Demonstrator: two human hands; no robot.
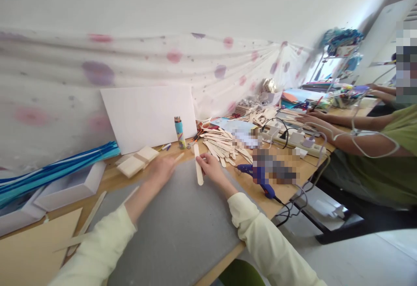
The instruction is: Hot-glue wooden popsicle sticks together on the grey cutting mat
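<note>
A spotted white cloth hung over the far wall, and a white board (150, 116) leaned against it behind a wooden bench (286, 190) crowded with craft supplies. A grey mat (176, 225) covered the near middle of the bench, and on its far edge lay a wide craft stick (198, 168), its long axis running near to far. The right hand (212, 169) sat just right of the stick, its grip drawn together on the stick's right edge. The left hand (163, 168) was a little way off to the stick's left, so the right hand was the nearer. The left hand was blurred. A thin pale sliver seemed to jut from its fingertips, but whether its grip was together or apart I cannot tell. Beyond the stick stood a tube of coloured pencils (179, 133), upright and full. Right of it lay a loose pile of craft sticks (224, 144), with a blue glue gun (260, 181) nearer. To the left were stacked wooden squares (137, 161), a white tray (70, 186) whose contents I could not make out, and blue strips (55, 169). At the far right, a co-worker's arm (329, 129) rested by a power strip (301, 143).
</note>
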